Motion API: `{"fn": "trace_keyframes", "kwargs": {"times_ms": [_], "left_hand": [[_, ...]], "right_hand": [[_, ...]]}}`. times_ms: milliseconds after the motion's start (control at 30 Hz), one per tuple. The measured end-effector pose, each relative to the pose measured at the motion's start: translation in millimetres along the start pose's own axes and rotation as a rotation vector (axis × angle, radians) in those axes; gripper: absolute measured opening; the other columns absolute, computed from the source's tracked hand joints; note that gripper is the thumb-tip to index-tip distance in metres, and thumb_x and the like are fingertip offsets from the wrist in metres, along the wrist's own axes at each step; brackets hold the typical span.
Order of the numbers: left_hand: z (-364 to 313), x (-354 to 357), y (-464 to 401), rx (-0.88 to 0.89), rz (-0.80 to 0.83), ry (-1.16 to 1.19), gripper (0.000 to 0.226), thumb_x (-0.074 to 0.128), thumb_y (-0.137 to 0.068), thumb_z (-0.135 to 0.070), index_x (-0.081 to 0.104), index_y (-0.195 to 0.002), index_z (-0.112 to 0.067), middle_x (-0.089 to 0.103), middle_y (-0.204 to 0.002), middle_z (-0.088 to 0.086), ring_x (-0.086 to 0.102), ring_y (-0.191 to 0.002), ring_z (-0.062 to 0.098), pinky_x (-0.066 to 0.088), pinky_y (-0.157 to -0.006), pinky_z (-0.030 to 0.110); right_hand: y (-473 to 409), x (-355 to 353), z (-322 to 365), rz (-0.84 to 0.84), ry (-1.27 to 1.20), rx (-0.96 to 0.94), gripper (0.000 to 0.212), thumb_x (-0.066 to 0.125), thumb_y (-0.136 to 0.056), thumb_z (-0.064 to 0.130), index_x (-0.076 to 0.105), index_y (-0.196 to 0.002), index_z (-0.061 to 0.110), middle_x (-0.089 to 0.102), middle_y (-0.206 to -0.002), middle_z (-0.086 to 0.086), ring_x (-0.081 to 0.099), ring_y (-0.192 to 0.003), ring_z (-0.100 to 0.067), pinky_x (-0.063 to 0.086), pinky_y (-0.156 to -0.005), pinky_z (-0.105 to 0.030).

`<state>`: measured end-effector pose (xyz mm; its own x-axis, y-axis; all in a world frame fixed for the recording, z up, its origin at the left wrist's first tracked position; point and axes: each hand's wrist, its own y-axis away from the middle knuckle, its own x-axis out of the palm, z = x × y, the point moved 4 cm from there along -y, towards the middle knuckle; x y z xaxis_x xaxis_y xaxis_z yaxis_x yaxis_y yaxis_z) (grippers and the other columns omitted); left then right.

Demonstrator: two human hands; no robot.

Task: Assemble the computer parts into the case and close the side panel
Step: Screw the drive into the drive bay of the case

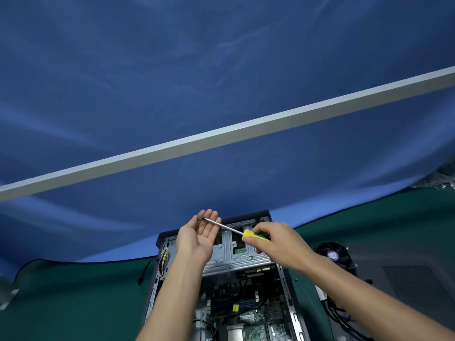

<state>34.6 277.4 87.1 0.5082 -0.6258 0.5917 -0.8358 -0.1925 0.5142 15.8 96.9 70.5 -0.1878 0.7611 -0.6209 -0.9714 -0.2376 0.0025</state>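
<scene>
At left hand [199, 236] fingertips, flat and released, a tiny slippery screw [199, 218] is met by screwdriver [242, 232], handle clenched in right hand [278, 244].

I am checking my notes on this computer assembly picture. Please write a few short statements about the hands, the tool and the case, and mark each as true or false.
1. The right hand holds a screwdriver by its yellow and green handle. True.
2. The left hand is a closed fist. False: its palm is up and its fingers are straight.
3. The screwdriver's tip is at a small screw on the left fingers. True.
4. The side panel is closed on the computer case. False: the case is open and the motherboard shows.
5. The case lies on a green mat. True.
</scene>
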Motion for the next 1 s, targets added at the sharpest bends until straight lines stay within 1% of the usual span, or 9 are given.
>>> {"fn": "trace_keyframes", "kwargs": {"times_ms": [333,467,533,567,633,700,767,867,1000], "left_hand": [[-1.1,-14.7,-2.1,0.094,0.028,-0.177,0.028,0.036,-0.102,-0.011,0.056,-0.090,0.005,0.065,-0.091,0.020,0.066,-0.080,0.028,0.051,-0.066,0.040],[8.7,-18.4,-4.4,0.089,-0.002,-0.211,0.030,0.035,-0.103,-0.014,0.056,-0.090,0.002,0.066,-0.089,0.018,0.067,-0.076,0.026,0.052,-0.062,0.036],[14.8,-19.3,-6.1,0.075,-0.007,-0.166,0.030,0.037,-0.102,-0.015,0.057,-0.088,0.002,0.066,-0.088,0.017,0.067,-0.077,0.026,0.051,-0.063,0.037],[17.4,-20.0,-6.7,0.073,-0.014,-0.138,0.029,0.038,-0.102,-0.015,0.056,-0.088,0.002,0.066,-0.087,0.017,0.066,-0.078,0.026,0.051,-0.063,0.037],[21.5,-22.4,-6.7,0.072,-0.038,-0.074,0.028,0.039,-0.102,-0.015,0.056,-0.086,0.002,0.065,-0.087,0.016,0.065,-0.083,0.028,0.051,-0.068,0.040],[26.6,-25.0,-6.5,0.053,-0.063,-0.004,0.029,0.038,-0.102,-0.015,0.054,-0.085,0.002,0.064,-0.094,0.017,0.062,-0.091,0.028,0.049,-0.079,0.043],[34.8,-24.0,-5.4,0.011,-0.074,0.062,0.028,0.038,-0.102,-0.015,0.053,-0.085,0.002,0.060,-0.105,0.019,0.059,-0.097,0.028,0.046,-0.087,0.044],[49.7,-16.9,-4.2,-0.051,-0.074,0.134,0.030,0.036,-0.103,-0.015,0.052,-0.084,0.002,0.059,-0.103,0.018,0.056,-0.101,0.029,0.044,-0.091,0.045],[66.2,-10.7,-3.7,-0.116,-0.089,0.158,0.027,0.035,-0.103,-0.012,0.046,-0.082,0.000,0.058,-0.089,0.019,0.058,-0.092,0.033,0.044,-0.087,0.048]], "right_hand": [[-2.3,-1.9,2.2,0.000,0.044,-0.009,0.027,0.059,-0.084,0.058,0.073,-0.087,0.035,0.066,-0.069,-0.001,0.042,-0.048,-0.006,0.037,-0.054,-0.027],[-5.8,-13.6,9.0,0.061,0.157,0.037,0.031,0.060,-0.082,0.060,0.073,-0.079,0.032,0.068,-0.067,0.000,0.056,-0.056,-0.013,0.045,-0.058,-0.029],[-8.4,-18.5,13.8,0.132,0.101,0.083,0.025,0.065,-0.082,0.053,0.071,-0.084,0.029,0.070,-0.067,0.003,0.058,-0.050,-0.010,0.047,-0.054,-0.026],[-9.6,-21.2,15.4,0.164,0.014,0.109,0.018,0.068,-0.082,0.044,0.068,-0.091,0.029,0.071,-0.069,0.003,0.058,-0.046,-0.009,0.045,-0.047,-0.023],[-10.1,-30.6,17.9,0.187,-0.250,0.175,0.026,0.066,-0.083,0.017,0.059,-0.108,0.024,0.070,-0.079,-0.002,0.062,-0.047,-0.015,0.041,-0.040,-0.020],[-8.7,-43.3,21.2,0.093,-0.548,0.188,0.034,0.063,-0.082,0.000,0.055,-0.111,0.017,0.070,-0.084,-0.006,0.066,-0.052,-0.023,0.050,-0.044,-0.025],[-6.6,-54.4,24.5,-0.114,-0.687,0.139,0.028,0.069,-0.081,-0.002,0.058,-0.102,0.012,0.070,-0.083,-0.010,0.069,-0.057,-0.027,0.058,-0.054,-0.032],[1.0,-55.7,24.3,-0.394,-0.607,0.088,0.015,0.073,-0.080,0.007,0.059,-0.086,0.011,0.067,-0.078,-0.012,0.069,-0.055,-0.026,0.058,-0.052,-0.034],[6.5,-54.2,19.7,-0.534,-0.416,0.008,0.018,0.072,-0.080,0.017,0.055,-0.074,0.017,0.064,-0.065,-0.009,0.063,-0.046,-0.022,0.047,-0.039,-0.030]]}}
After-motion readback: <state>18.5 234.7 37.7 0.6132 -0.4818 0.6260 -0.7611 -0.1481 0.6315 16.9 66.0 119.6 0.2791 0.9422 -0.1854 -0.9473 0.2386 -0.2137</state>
